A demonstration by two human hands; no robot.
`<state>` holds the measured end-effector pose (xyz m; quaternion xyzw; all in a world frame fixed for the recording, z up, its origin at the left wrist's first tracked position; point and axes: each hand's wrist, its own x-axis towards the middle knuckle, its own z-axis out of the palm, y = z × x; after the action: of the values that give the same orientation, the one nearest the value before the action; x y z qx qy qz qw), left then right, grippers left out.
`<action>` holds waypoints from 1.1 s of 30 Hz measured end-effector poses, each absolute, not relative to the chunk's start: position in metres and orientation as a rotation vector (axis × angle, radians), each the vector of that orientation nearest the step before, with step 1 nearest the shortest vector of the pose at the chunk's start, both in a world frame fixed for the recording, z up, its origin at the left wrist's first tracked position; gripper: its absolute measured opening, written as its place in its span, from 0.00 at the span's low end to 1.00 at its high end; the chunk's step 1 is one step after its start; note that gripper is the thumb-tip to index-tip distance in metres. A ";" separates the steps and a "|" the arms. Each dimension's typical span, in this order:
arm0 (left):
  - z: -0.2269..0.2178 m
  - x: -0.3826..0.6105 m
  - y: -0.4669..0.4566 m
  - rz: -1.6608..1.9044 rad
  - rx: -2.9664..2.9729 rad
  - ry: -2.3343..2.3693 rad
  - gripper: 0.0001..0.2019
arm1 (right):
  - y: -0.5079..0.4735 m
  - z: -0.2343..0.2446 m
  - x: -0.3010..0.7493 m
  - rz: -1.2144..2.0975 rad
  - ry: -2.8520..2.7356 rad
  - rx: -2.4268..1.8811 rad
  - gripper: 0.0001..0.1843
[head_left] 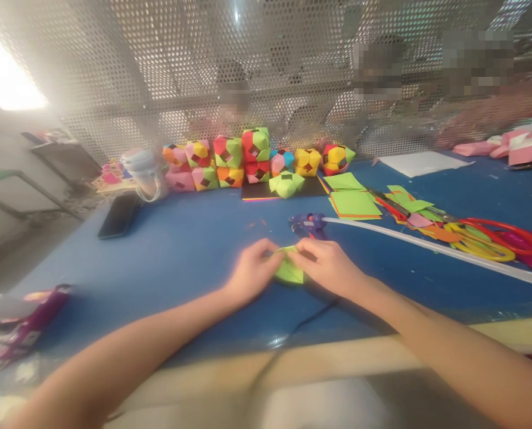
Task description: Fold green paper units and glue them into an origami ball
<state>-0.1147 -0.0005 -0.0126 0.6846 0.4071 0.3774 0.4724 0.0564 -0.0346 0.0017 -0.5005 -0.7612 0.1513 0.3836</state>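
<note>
Between both hands, just over the blue table, is a small piece of lime-green folded paper [291, 271]. My left hand [253, 268] pinches its left upper edge with thumb and fingers. On the other side, my right hand [323, 262] pinches the upper right edge. The fingertips partly cover the paper, so the exact folds do not show. Right behind my hands lies a purple glue gun [309, 223] with a long white glue stick [426, 244] sticking out of its back to the right.
Folded paper balls [229, 152] in mixed colours stand stacked along the back, near a lime-green one [286, 184]. Square green sheets [355, 204], scissors with red handles [500, 235] and paper scraps lie to the right. A phone [119, 215] and lidded cup [143, 173] stand left. Perforated metal rises behind.
</note>
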 end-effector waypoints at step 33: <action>-0.015 -0.117 0.006 0.661 1.751 0.939 0.19 | -0.035 0.004 0.060 0.295 -2.012 -1.185 0.11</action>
<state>-0.1170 0.0065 -0.0154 0.7242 0.3882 0.2733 0.5001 0.0597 -0.0354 0.0044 -0.4650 -0.7894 0.1157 0.3838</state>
